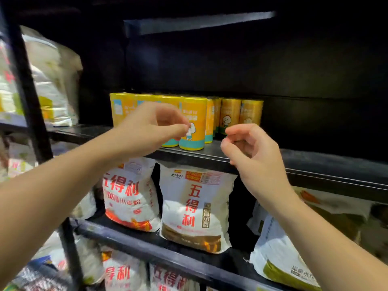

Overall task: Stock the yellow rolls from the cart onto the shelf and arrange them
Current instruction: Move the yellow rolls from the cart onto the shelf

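- While reaching toward the shelf (319,164), the left hand (151,127) is pinching its fingertips (184,128) before a yellow roll (196,116); grip unclear.
- The right hand (252,150) is hovering loosely curled, empty.

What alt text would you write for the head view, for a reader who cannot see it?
A left hand and right hand, fingers curled, reach toward yellow rolls standing upright on a dark shelf. White bags with red lettering sit underneath.

Left hand (151,128), right hand (253,149) loosely curled before yellow rolls (194,114) on shelf (304,159).
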Available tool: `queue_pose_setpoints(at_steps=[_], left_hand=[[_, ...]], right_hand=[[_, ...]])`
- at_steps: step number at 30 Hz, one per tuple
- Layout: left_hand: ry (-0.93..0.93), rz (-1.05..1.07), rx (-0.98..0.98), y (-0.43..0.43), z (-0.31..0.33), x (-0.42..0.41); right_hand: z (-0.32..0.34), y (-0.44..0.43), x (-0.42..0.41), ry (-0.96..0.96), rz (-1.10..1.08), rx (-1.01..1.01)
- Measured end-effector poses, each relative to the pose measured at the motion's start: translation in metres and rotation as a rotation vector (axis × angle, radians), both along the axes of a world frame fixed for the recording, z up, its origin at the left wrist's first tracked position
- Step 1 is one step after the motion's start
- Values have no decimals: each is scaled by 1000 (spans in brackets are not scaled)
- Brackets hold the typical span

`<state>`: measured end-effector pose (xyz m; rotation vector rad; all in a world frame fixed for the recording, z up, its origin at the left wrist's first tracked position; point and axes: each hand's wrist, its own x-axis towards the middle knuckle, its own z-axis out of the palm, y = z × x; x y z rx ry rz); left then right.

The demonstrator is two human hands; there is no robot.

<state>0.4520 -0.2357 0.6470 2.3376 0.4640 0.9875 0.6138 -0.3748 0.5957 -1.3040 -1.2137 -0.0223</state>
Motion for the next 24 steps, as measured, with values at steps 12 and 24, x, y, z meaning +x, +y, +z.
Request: queue_pose_setpoints(at_steps=[12, 24], left_hand=[[-49, 158, -121, 27, -113, -131], [-47, 467, -446, 135, -240, -328]], right_hand=[[-91, 64, -130, 129, 297, -116], [-196, 207, -302, 289, 554, -400]])
